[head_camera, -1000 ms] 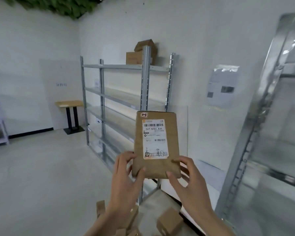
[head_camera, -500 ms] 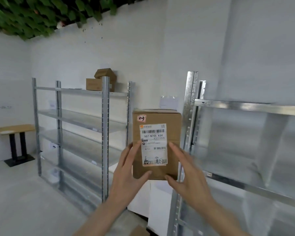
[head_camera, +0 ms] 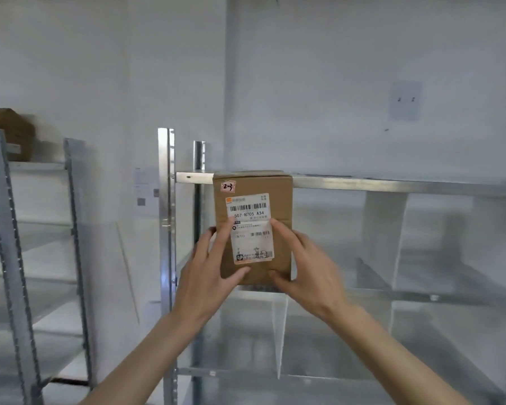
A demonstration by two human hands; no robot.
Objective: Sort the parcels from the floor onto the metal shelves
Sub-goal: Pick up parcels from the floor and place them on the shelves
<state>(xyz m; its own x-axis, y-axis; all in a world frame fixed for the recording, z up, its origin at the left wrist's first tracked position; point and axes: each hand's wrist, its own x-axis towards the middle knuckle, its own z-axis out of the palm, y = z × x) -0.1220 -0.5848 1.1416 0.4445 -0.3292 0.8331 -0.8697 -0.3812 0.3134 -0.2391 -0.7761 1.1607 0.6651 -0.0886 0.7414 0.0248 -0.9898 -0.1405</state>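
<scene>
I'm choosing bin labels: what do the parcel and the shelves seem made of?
Parcel: brown cardboard, matte, with a fold crease and a white paper label. Shelves: likely galvanised steel, silvery and reflective, with slotted uprights.

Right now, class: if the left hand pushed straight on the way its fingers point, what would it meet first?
The left hand already grips the parcel; beyond that, probably the metal shelf, though depth is unclear.

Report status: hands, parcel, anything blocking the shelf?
Left hand and right hand both grip brown parcel, label facing camera. Held upright before metal shelf. Nothing seen in the way.
</scene>
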